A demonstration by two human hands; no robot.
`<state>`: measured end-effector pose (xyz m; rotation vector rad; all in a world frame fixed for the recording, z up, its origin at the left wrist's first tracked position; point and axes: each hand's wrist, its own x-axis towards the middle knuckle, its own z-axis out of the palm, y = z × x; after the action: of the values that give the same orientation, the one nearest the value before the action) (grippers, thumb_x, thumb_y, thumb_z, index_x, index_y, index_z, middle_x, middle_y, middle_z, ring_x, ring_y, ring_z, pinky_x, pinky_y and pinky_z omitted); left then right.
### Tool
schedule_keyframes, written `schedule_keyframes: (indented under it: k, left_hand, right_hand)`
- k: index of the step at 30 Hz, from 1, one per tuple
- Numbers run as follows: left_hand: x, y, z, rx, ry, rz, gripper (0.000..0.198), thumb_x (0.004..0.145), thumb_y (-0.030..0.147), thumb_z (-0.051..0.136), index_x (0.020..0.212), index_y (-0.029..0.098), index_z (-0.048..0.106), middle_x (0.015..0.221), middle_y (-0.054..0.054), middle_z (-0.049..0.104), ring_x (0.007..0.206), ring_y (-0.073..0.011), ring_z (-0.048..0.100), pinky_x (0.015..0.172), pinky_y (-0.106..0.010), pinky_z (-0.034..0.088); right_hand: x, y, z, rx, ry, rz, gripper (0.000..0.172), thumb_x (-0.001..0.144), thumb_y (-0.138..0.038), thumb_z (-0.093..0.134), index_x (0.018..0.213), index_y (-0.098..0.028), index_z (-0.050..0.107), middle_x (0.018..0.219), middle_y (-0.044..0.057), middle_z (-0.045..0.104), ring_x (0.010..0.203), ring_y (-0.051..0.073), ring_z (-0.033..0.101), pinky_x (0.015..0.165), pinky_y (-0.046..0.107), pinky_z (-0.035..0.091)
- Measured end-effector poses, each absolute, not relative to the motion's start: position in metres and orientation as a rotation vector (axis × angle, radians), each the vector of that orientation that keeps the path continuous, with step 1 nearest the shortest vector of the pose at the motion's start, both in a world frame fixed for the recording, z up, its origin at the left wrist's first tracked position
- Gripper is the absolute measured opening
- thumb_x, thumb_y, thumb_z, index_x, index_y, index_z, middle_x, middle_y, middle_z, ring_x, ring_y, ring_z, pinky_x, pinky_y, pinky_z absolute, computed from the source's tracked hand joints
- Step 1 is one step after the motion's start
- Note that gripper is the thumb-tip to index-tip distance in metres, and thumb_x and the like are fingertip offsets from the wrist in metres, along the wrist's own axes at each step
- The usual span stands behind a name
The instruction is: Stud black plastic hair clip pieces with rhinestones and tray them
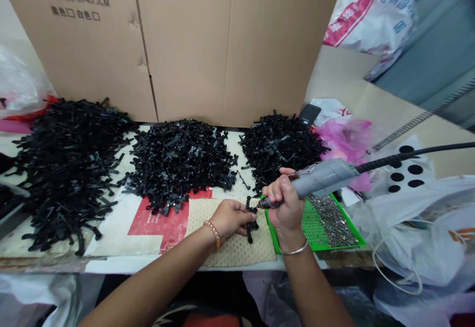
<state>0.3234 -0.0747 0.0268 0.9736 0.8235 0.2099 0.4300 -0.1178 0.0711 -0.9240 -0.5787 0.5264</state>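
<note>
Between the fingertips of my left hand (pixel 232 218) is a small black plastic part (pixel 250 233), held over a beige textured mat (pixel 233 253). My right hand (pixel 285 203) is wrapped round a grey electric screwdriver (pixel 321 181) with a black cord. The driver points left and its tip meets or nearly meets the black part; the exact contact is too small to make out. Just right of my right hand lies a green tray (pixel 352 228) with many small metal screws (pixel 330 218) along its right side.
Three heaps of black parts, a left heap (pixel 70 163), a middle heap (pixel 181 159) and a right heap (pixel 282 144), stand before a large cardboard box (pixel 222 45). A coiled spring (pixel 423 114) runs to the driver. Plastic bags (pixel 426 238) crowd the right side.
</note>
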Motion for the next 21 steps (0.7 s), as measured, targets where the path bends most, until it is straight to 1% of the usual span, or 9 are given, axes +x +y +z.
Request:
schedule_keyframes:
  k: [5, 13, 21]
  left_hand:
    - [0.3235, -0.0754, 0.029, 0.979, 0.832, 0.203, 0.025, 0.062, 0.022, 0.08, 0.06, 0.01, 0.058, 0.055, 0.0, 0.057, 0.048, -0.0086, 0.053, 0.046, -0.022, 0.05]
    - [0.3228, -0.0757, 0.0277, 0.974, 0.822, 0.199, 0.018, 0.065, 0.018, 0.076, 0.063, 0.01, 0.06, 0.057, 0.0, 0.058, 0.048, -0.0077, 0.053, 0.046, -0.02, 0.049]
    - [0.3228, -0.0754, 0.0329, 0.977, 0.846, 0.198, 0.02, 0.065, 0.017, 0.076, 0.059, 0.01, 0.058, 0.055, 0.0, 0.059, 0.046, -0.0083, 0.053, 0.044, -0.02, 0.049]
  right_hand:
    - [0.4296, -0.1176, 0.0689, -0.932, -0.59, 0.518, 0.026, 0.076, -0.036, 0.069, 0.091, -0.021, 0.055, 0.046, -0.012, 0.035, 0.038, 0.006, 0.033, 0.047, 0.021, 0.039]
    - [0.4286, -0.1189, 0.0682, -0.927, -0.59, 0.514, 0.024, 0.076, -0.034, 0.068, 0.092, -0.021, 0.055, 0.046, -0.012, 0.035, 0.038, 0.007, 0.032, 0.047, 0.021, 0.038]
    - [0.426, -0.1192, 0.065, -0.946, -0.647, 0.515, 0.022, 0.079, -0.034, 0.067, 0.091, -0.022, 0.053, 0.046, -0.012, 0.035, 0.038, 0.007, 0.033, 0.046, 0.021, 0.037]
